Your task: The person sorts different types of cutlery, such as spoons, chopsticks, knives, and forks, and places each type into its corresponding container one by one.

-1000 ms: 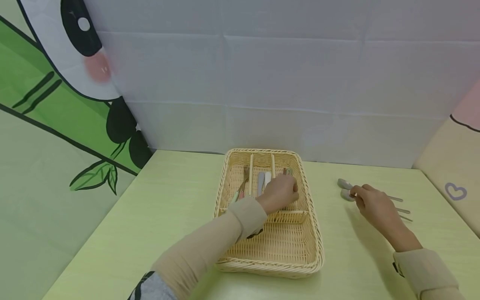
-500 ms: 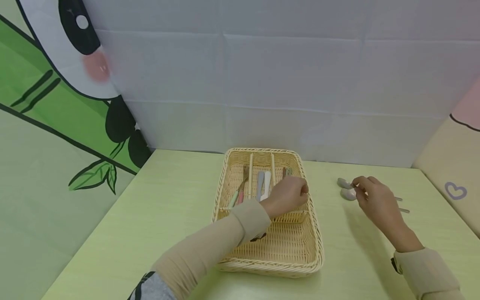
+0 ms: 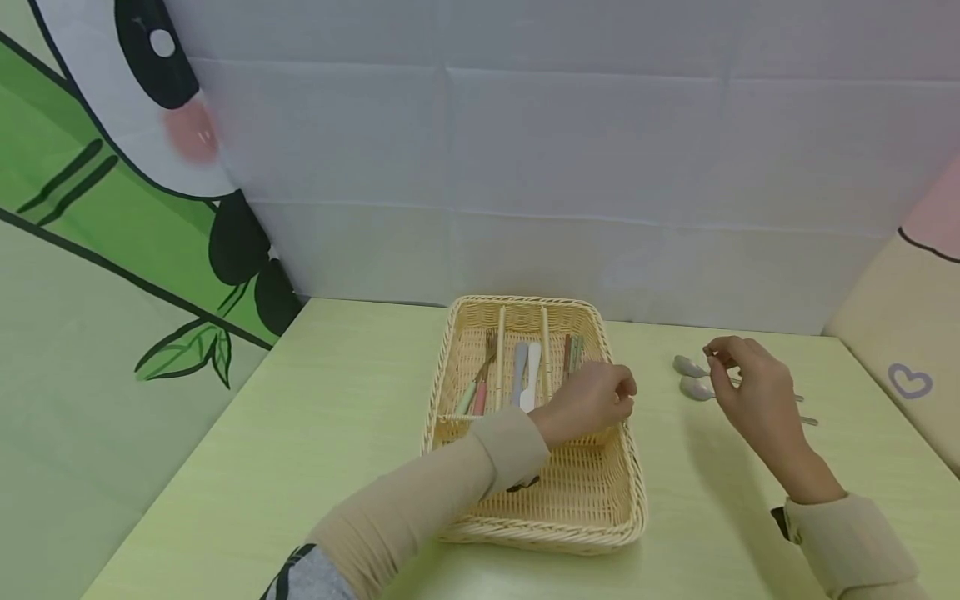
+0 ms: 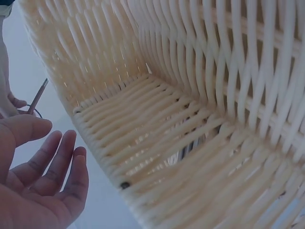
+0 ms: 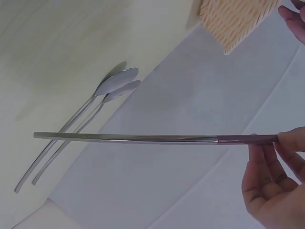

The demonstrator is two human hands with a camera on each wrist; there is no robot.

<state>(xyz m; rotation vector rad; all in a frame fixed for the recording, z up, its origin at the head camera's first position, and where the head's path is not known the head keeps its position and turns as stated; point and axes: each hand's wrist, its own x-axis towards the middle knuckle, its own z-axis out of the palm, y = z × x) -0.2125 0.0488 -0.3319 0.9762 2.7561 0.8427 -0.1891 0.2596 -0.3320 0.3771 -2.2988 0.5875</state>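
Note:
Between its thumb and fingertips my right hand (image 3: 759, 396) pinches a metal chopstick (image 5: 167, 139) by its reddish-brown end, above the table. Two metal spoons (image 5: 116, 82) lie side by side on the table below it. Over the right rim of the wicker basket (image 3: 637, 500) is my left hand (image 3: 588, 400), fingers loosely bent and holding nothing, as the left wrist view shows. Brown and green chopsticks (image 3: 573, 352) lie in the basket's right compartment, partly hidden by that hand. Knives (image 3: 531, 371) occupy the middle compartment, and forks (image 3: 482, 383) the left one.
Wicker dividers (image 3: 546, 342) separate the basket's back compartments, with a wide compartment in front. A white sheet (image 3: 525, 167) stands behind the table (image 3: 337, 400). Printed panels close off the left and right sides.
My left hand has shifted right, from over the chopstick compartment to the basket's right rim. My right hand has risen slightly, lifting the chopstick away from the spoons.

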